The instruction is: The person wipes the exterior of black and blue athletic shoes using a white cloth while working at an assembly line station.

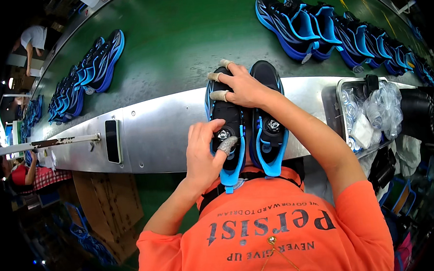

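Observation:
A pair of black and blue sneakers lies side by side in front of me, heels toward my body. On the left sneaker (pixel 232 115), my left hand (pixel 203 151) has its thumb, in a grey finger cover, and its forefinger on either side of the round dial (pixel 223 134). My right hand (pixel 246 87) reaches over the toe half of that same shoe. Its fingers, several in beige covers, bend over the outer edge; the thumb is hidden. The right sneaker (pixel 267 79), with its own dial (pixel 273 125), lies under my right wrist.
Rows of matching sneakers stand on the green surface at left (pixel 103 68) and right (pixel 290 26). A phone (pixel 113 141) lies on the metal ledge (pixel 162 128). At right is a metal tray (pixel 343 116) with plastic-wrapped pieces (pixel 383 108). A metal bar (pixel 55 142) juts in from the left.

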Demonstrator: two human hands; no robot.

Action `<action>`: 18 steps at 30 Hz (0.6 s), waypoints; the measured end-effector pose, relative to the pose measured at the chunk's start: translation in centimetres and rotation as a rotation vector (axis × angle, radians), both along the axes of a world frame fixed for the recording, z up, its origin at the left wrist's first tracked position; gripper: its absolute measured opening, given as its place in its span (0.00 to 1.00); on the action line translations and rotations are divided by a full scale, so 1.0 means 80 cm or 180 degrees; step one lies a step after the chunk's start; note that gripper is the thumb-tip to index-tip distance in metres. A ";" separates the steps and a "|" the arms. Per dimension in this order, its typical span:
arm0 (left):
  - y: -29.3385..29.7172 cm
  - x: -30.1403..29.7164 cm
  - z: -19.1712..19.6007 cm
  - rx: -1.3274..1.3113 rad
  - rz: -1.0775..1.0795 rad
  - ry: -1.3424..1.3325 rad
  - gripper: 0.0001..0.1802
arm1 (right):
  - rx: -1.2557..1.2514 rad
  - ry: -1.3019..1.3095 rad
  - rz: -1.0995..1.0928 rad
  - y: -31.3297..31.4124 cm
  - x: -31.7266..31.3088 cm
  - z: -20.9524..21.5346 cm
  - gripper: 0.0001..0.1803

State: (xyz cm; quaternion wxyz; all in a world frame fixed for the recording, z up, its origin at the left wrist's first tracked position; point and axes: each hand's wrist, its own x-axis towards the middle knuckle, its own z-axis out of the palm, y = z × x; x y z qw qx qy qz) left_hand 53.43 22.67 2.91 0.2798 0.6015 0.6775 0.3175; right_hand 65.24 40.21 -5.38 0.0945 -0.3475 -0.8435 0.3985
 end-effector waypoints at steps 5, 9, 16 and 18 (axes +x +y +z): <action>0.012 -0.037 0.007 0.0093 -0.1362 -0.0201 0.27 | -0.0032 -0.0021 0.0049 -0.001 -0.002 0.006 0.32; -0.014 -0.023 0.037 0.0364 -0.0932 -0.0096 0.20 | -0.0121 0.0028 -0.0003 0.003 0.004 0.003 0.33; -0.041 0.001 0.024 -0.2432 0.1476 -0.4048 0.24 | -0.0157 0.0029 -0.0011 0.000 0.003 0.004 0.31; -0.033 0.016 -0.005 -0.2294 0.1459 -0.4478 0.24 | -0.0115 0.0087 -0.0022 -0.002 0.001 -0.003 0.31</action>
